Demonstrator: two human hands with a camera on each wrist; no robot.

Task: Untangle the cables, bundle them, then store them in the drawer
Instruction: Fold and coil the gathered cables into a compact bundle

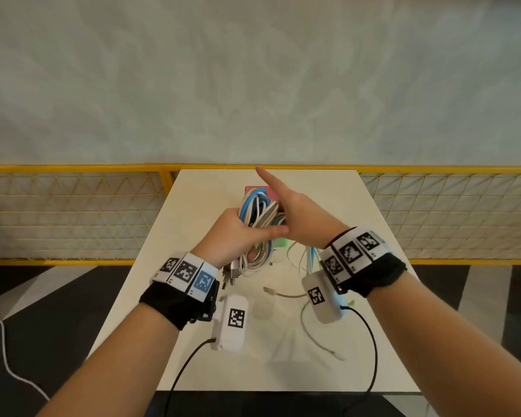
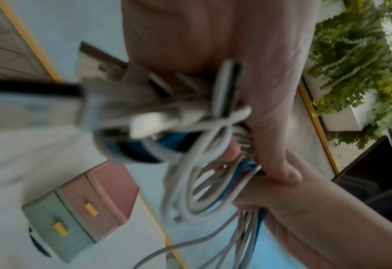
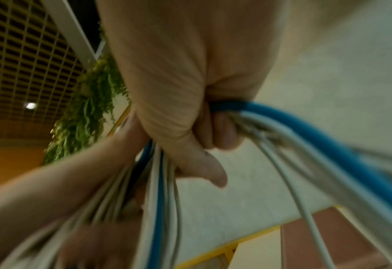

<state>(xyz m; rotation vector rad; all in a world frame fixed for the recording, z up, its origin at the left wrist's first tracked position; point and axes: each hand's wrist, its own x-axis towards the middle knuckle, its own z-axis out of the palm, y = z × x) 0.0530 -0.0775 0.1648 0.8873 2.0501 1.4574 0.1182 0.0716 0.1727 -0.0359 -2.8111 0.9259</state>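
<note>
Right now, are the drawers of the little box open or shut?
Shut. In the left wrist view both drawers, pink and green, sit flush with the box front, yellow handles showing, nothing pulled out.

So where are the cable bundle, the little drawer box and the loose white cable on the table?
cable bundle (image 1: 257,210): head view, looped top.
drawer box (image 2: 93,205): left wrist view, pink drawer front.
loose white cable (image 1: 309,332): head view, mid-length.

The drawer box (image 1: 272,192) sat mostly hidden behind the cable bundle (image 1: 257,212) and the right hand (image 1: 301,212), only a pink top corner and a green sliver peeking out. The left hand (image 1: 236,233) had its fingers buried behind the coils. Motion blur smeared the plugs (image 2: 148,116) near its palm, and the right wrist view cut the cables off at its edges
</note>
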